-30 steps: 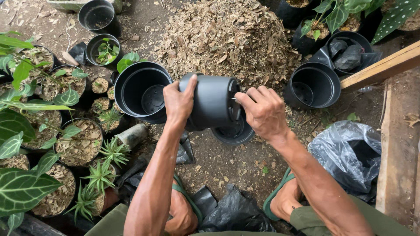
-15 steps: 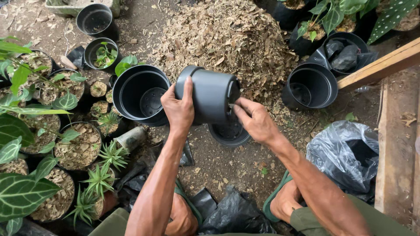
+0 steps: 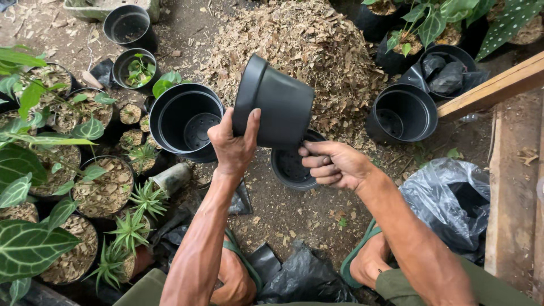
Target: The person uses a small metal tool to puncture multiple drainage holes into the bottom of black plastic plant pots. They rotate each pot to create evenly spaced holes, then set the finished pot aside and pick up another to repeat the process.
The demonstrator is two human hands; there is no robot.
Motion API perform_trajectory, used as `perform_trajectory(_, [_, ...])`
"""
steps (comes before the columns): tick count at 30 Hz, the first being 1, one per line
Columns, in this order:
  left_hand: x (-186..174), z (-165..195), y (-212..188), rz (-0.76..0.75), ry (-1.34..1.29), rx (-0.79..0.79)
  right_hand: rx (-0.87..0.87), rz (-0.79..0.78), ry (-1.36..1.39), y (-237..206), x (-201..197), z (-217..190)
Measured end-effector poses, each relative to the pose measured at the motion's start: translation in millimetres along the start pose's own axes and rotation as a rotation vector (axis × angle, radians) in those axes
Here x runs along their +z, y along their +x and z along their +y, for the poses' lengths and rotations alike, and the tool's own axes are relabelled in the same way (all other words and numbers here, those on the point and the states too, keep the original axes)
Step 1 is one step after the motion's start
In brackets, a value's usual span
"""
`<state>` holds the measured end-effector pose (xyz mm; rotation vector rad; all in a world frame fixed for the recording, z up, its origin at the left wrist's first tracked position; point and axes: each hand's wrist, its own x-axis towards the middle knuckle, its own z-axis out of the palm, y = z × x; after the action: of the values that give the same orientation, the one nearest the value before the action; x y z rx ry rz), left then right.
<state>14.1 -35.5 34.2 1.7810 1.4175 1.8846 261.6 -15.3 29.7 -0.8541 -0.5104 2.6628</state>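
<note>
My left hand [image 3: 233, 148] clamps the side of a black plastic pot [image 3: 275, 102], tipped sideways above the soil floor [image 3: 283, 209]. My right hand [image 3: 334, 164] closes on a smaller black pot [image 3: 292, 167] just below it. The two pots are apart. Both look empty, as does the large pot [image 3: 184, 119] at left; the heap of dry chips [image 3: 306, 39] lies beyond.

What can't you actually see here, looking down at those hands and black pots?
Head view only:
- Inside of the raised pot: its mouth faces left, away from the camera.
- Left hand fingers: behind that pot.
- Saucer: far rim hidden by the pot; right hand covers one edge.
- Plastic bag contents: folds hide them.
</note>
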Motion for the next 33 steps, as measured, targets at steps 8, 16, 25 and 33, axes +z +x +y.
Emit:
perform_trajectory(8, [7, 1, -3, -0.013, -0.043, -0.027, -0.154, 0.066, 0.021, 4, -5, 3])
perform_trajectory(16, [17, -9, -7, 0.048, -0.090, -0.423, -0.512, 0.639, -0.991, 1, -2, -8])
perform_trajectory(25, [18, -58, -16, 0.099, -0.159, -0.796, -0.352, 0.947, -1.400, -14, -7, -16])
perform_trajectory(33, [6, -82, -18, 0.009, -0.283, -0.983, -0.469, 0.843, -1.427, -19, -6, -21])
